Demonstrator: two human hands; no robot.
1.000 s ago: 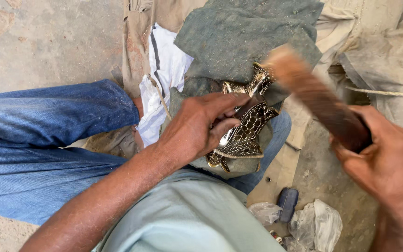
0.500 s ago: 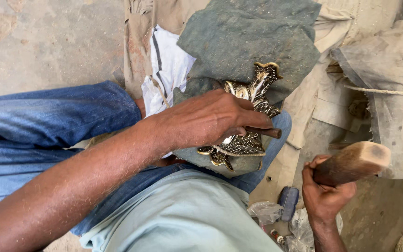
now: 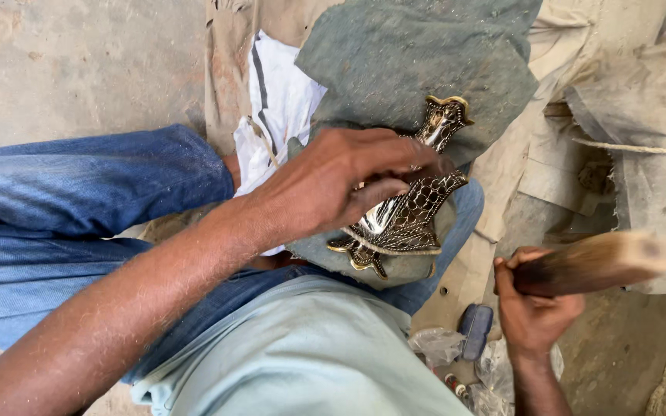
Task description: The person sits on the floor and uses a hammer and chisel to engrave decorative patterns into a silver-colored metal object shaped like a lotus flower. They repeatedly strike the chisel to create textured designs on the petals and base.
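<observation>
Left hand (image 3: pixel 333 185) lies flat over the ornate metal piece (image 3: pixel 410 212), fingers (image 3: pixel 395 158) pressed together & stretched across its middle, thumb tucked along the lower edge — a pinning hold, prob. to stop the piece sliding on the padded lap. The piece sits on a grey-green cloth (image 3: pixel 425 69) draped over the knee, w/ the person's jeans (image 3: pixel 79 192) underneath; the soft, fuzzy cloth looks like it cushions the metal & keeps it from skidding. The metal is shiny brass-gold w/ dark recesses: narrow flared neck pointing up-right, wider body w/ a scale-like embossed pattern, scrolled edges at the bottom. Right hand (image 3: pixel 533 308) is off to the lower right, well apart from the piece, fingers wrapped tight round the dark end of a wooden mallet (image 3: pixel 603 262) — pale blunt head, motion-blurred, so its grain can't be made out. Around: white rag (image 3: pixel 279 100), dusty tan sacking (image 3: pixel 641 108), crumpled plastic bits (image 3: pixel 437 347) on the ground.
</observation>
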